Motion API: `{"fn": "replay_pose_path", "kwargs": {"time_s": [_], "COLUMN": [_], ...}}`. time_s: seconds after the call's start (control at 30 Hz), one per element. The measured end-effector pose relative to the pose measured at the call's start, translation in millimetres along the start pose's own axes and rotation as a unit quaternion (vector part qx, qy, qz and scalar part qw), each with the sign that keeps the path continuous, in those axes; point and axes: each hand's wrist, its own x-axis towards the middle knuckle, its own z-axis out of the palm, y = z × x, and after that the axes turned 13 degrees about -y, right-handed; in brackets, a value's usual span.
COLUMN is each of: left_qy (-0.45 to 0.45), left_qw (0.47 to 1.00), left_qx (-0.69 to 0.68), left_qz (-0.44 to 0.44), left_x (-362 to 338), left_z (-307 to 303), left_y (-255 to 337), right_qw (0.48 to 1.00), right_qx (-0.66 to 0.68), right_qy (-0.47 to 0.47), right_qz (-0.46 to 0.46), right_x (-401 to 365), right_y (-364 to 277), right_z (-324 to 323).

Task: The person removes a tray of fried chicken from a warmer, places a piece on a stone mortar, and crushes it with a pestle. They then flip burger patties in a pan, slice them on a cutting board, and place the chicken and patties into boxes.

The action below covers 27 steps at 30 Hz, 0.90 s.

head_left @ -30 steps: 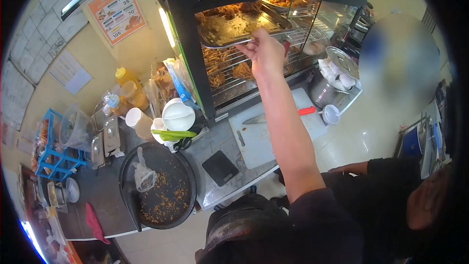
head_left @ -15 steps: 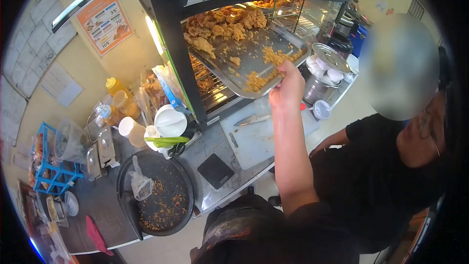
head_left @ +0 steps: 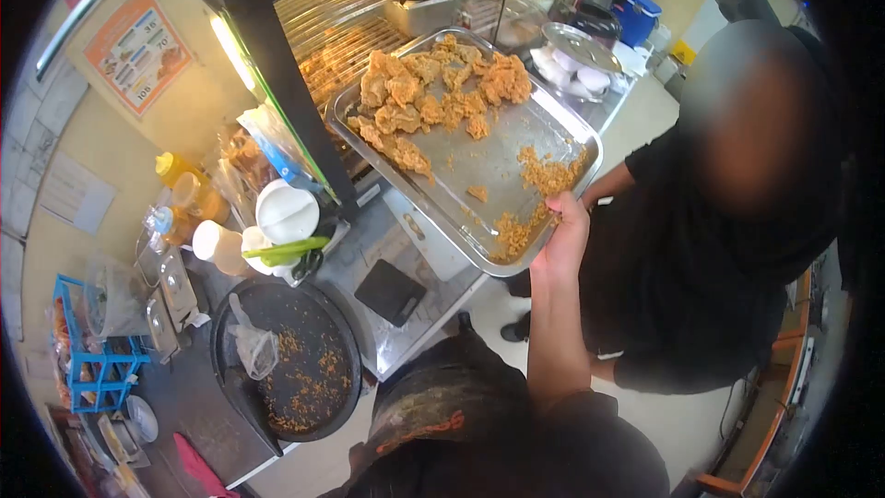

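Note:
My right hand grips the near right edge of a metal tray, with the thumb over the rim. Pieces of fried chicken lie heaped at the tray's far left end. Loose golden crumbs have gathered close to my thumb, and one small crispy bit sits apart. The tray is outside the heated display cabinet, its far left side close by the cabinet's opening. My left hand is out of view.
A co-worker in dark clothing stands to the right, one arm near the tray. On the counter are a round black pan with crumbs and a plastic bag, a black flat square, a white cutting board and sauce bottles.
The tray has come out of the cabinet, toward me, and now covers most of the cutting board. My right hand kept its grip. The co-worker has turned and shifted.

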Motion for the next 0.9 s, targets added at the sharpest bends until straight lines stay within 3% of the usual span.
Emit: {"fn": "replay_pose_path", "kwargs": {"time_s": [0.1, 0.2, 0.37, 0.5, 0.57, 0.6, 0.63, 0.7, 0.77, 0.83, 0.9], "left_qy": [-0.006, -0.009, 0.011, 0.006, -0.046, 0.005, -0.009, -0.003, -0.032, -0.100, -0.234], "left_qw": [0.998, 0.991, 0.950, 0.880, 0.783, 0.881, 0.861, 0.868, 0.872, 0.870, 0.869], "left_qx": [-0.060, -0.134, -0.305, -0.465, -0.601, -0.456, -0.487, -0.485, -0.482, -0.478, -0.406], "left_qz": [-0.014, -0.026, -0.065, -0.100, -0.157, -0.123, -0.147, -0.106, -0.080, -0.069, -0.159], "left_x": [-3, -6, -22, -26, -12, -37, -44, -77, -88, -70, -98], "left_z": [-13, -23, -23, -4, 8, 8, 6, -17, -16, 1, -36], "left_y": [-10, -20, -42, -54, -69, -35, -20, 27, 26, -23, 2], "right_qw": [0.997, 0.984, 0.964, 0.969, 0.969, 0.964, 0.956, 0.964, 0.974, 0.975, 0.965], "right_qx": [-0.064, -0.132, -0.238, -0.213, -0.211, -0.228, -0.255, -0.213, -0.180, -0.175, -0.212], "right_qy": [0.043, 0.115, 0.111, 0.108, 0.101, 0.097, 0.095, 0.099, 0.078, 0.074, 0.025], "right_qz": [-0.021, 0.033, 0.041, 0.057, 0.077, 0.100, 0.112, 0.123, 0.116, 0.116, 0.153], "right_x": [-29, -48, -60, -58, -58, -58, -55, -60, -63, -62, -66], "right_y": [7, 22, 60, 85, 94, 96, 103, 102, 107, 112, 116], "right_z": [-18, -56, -129, -173, -183, -190, -206, -176, -161, -164, -181]}}
